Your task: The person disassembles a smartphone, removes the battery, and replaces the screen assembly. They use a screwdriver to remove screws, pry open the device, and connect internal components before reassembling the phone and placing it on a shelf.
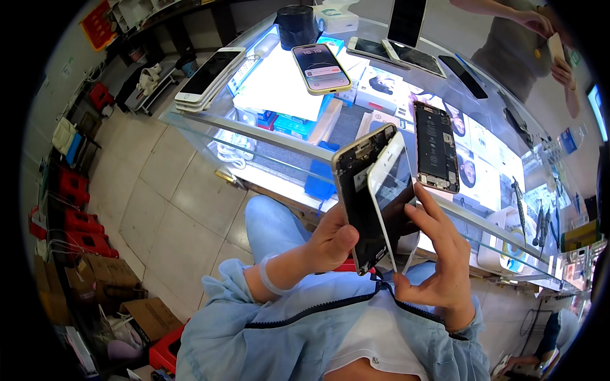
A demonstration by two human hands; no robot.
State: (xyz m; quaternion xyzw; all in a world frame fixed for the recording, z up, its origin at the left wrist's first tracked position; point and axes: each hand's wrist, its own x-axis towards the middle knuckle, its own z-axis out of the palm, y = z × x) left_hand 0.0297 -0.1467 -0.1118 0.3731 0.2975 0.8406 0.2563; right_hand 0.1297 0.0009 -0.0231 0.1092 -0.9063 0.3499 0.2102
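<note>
My left hand [329,242] is closed on an opened phone housing [356,190], thumb along its lower side, with dark parts showing inside. A white-framed phone screen [389,171] is tilted away from the housing, close beside it. The thumb and fingers of my right hand [440,253] grip this screen at its lower end and right edge. Whether a cable still joins the two pieces is hidden. Just beyond my right hand, a second opened phone [436,149] lies on the glass counter, its black battery and inner parts exposed.
The glass counter's front edge [298,147] runs close beyond my hands. On it are a lit phone [321,68], stacked white phones [210,79], a black roll [297,26] and several tools [543,223] at right. Another person's hand [562,73] holds a phone across the counter.
</note>
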